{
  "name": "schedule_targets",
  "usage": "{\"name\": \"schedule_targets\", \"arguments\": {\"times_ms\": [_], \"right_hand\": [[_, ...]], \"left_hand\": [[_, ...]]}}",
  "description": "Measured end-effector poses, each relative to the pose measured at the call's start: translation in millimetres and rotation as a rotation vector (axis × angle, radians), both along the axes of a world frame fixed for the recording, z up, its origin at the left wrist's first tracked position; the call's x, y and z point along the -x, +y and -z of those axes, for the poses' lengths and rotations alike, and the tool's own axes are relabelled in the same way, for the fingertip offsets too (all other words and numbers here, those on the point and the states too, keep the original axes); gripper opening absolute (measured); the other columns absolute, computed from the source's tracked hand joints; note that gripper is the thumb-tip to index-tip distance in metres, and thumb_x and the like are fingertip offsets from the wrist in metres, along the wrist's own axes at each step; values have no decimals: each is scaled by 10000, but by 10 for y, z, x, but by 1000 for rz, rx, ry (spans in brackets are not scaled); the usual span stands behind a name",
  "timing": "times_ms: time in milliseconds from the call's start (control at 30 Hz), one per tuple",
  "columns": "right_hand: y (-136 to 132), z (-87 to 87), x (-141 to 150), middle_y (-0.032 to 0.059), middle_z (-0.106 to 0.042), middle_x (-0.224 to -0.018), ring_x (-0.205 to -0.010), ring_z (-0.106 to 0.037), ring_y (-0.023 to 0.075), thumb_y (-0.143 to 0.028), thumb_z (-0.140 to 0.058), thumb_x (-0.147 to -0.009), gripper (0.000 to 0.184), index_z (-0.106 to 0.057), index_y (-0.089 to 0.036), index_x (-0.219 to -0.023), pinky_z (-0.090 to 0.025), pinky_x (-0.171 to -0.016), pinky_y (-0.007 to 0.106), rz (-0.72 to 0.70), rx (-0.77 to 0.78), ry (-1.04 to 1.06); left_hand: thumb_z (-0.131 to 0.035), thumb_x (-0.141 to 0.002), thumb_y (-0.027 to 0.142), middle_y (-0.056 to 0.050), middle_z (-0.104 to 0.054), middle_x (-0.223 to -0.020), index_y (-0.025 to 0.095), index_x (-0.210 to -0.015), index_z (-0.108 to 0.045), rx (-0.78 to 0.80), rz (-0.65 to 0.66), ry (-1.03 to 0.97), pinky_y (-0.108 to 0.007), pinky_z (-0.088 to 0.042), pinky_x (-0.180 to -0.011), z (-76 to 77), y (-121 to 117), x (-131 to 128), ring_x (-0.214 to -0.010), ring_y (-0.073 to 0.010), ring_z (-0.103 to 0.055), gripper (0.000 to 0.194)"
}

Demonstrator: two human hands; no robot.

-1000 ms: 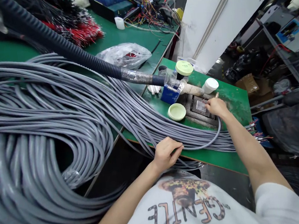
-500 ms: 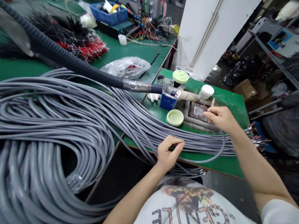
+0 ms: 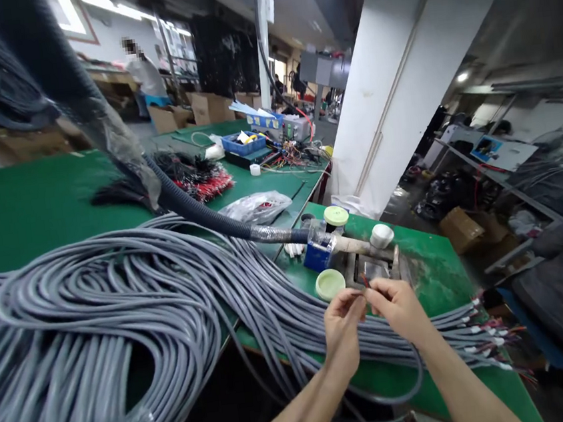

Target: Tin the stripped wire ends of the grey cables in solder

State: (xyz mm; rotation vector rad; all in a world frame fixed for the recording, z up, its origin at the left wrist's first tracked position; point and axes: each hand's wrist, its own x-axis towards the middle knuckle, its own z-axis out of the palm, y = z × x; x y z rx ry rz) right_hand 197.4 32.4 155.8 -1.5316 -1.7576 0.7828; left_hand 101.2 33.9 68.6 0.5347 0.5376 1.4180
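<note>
Right hand (image 3: 396, 303): fingers are pinching thin wires (image 3: 366, 280) of grey cable (image 3: 395, 401) above surface (image 3: 438, 268), near pale green cup (image 3: 330, 284). Left hand (image 3: 343, 322): fingers are bunching beside, cannot tell if grasping. Cable loop is sagging near edge; weight might be tugging wires loose.

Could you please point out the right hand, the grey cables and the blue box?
Right hand (image 3: 397, 305): head view, middle of hand.
Grey cables (image 3: 186, 315): head view, bend of the coil.
Blue box (image 3: 317, 259): head view, near side.
</note>
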Motion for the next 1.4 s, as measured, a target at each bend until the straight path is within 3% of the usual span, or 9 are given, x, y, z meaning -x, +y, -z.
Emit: {"name": "schedule_targets", "arguments": {"times_ms": [133, 233, 300, 400, 533, 700, 900, 1133, 1400], "right_hand": [[-41, 50, -54, -34, -474, -511, -476, -398, 77, -395, -526, -880, 371, -499, -164, -591, -303, -472, 219, -4, 28, 96], [-165, 109, -132, -31, -536, -555, -465, -420, 82, -433, -521, -887, 292, -622, -161, -857, -327, -459, 214, -29, 118, 189], [-274, 171, -192, -29, -559, -570, -450, -425, 86, -451, -524, -887, 337, -625, -166, -1037, -329, -443, 216, -8, 179, 226], [-406, 268, -255, -27, -547, -549, -433, -419, 89, -464, -547, -874, 366, -637, -159, -1056, -321, -429, 224, 88, 184, 266], [-489, 312, -234, -39, -538, -546, -417, -408, 84, -456, -553, -873, 355, -597, -179, -1089, -313, -416, 217, 161, 149, 329], [-574, 316, -143, -53, -558, -547, -412, -409, 84, -435, -545, -880, 425, -465, -207, -1231, -316, -410, 201, 153, 178, 361], [-545, 260, -359, 1, -620, -653, -585, -559, 138, -433, -577, -854, 359, -620, -190, -1114, -459, -559, 248, 75, 212, 138], [-303, 74, -254, 28, -602, -706, -607, -564, 142, -397, -616, -821, 244, -718, -183, -761, -447, -567, 258, -20, 100, 1], [-176, 300, -369, 22, -541, -569, -541, -485, 156, -417, -657, -765, 275, -686, -197, -602, -408, -519, 290, 295, -140, 367]], "left_hand": [[-692, -798, 257, 24, -537, -684, 162, -823, -639, -140, -80, 115, -201, -410, -573, -7, 46, 31, -601, -78, -482, 112], [-645, -832, 215, 6, -568, -745, 191, -842, -641, -291, -270, 276, -223, -441, -607, -30, 106, 188, -664, -106, -528, 26], [-645, -818, 164, -16, -608, -806, 209, -864, -672, -542, -450, 477, -273, -480, -712, -27, 123, 319, -770, -145, -577, 69], [-612, -829, 150, -39, -649, -809, 227, -946, -709, -950, -441, 685, -325, -493, -762, 23, 99, 421, -768, -164, -590, 171], [-678, -801, 213, -49, -666, -850, 204, -930, -696, -581, -298, 557, -300, -498, -742, 136, 12, 316, -785, -159, -601, 131], [-684, -808, 370, -84, -698, -971, 181, -1102, -667, -44, 252, 140, -243, -468, -651, 206, -91, 159, -760, -138, -610, 350], [-681, -796, 442, -70, -699, -779, 130, -892, -752, -112, 488, 172, -255, -439, -653, 138, -161, 205, -654, -123, -557, 334], [-660, -801, 457, -65, -672, -763, 155, -738, -763, -248, 603, 280, -304, -442, -796, 51, -282, 249, -785, -185, -585, 325], [-721, -671, 575, -65, -640, -620, 124, -712, -751, -150, 658, 290, -235, -367, -573, 81, -306, 219, -543, -112, -502, 453]]}}
